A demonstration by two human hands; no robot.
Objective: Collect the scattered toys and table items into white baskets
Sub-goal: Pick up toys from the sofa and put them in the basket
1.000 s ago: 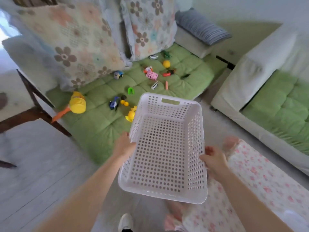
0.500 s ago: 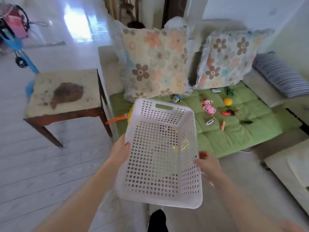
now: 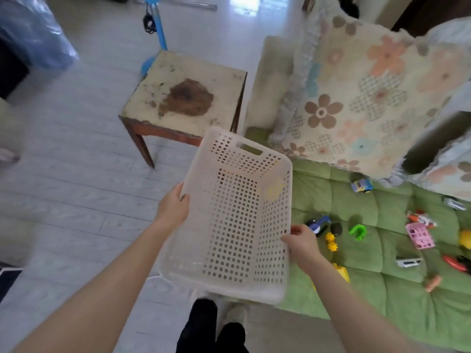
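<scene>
I hold an empty white perforated basket (image 3: pixel 237 217) in the air in front of me. My left hand (image 3: pixel 173 208) grips its left rim and my right hand (image 3: pixel 302 242) grips its right rim. To the right, small toys lie scattered on a green sofa cushion (image 3: pixel 377 284): a blue toy vehicle (image 3: pixel 318 224), a green ring piece (image 3: pixel 358 231), a pink block (image 3: pixel 419 235), a small yellow piece (image 3: pixel 331 242), a yellow toy (image 3: pixel 341 272) partly behind my right forearm, and a toy car (image 3: pixel 362 186) near the pillow. More yellow shows through the basket's holes.
A worn wooden side table (image 3: pixel 183 95) stands ahead on the pale plank floor (image 3: pixel 76 187). Floral pillows (image 3: pixel 364 98) lean on the sofa back. A blue fan stand (image 3: pixel 155 42) is behind the table. My dark-trousered legs (image 3: pixel 209 327) are below.
The view has swung left and closer: the sofa and toys have slid to the right, and the side table now sits ahead. Both hands still hold the basket by its rims.
</scene>
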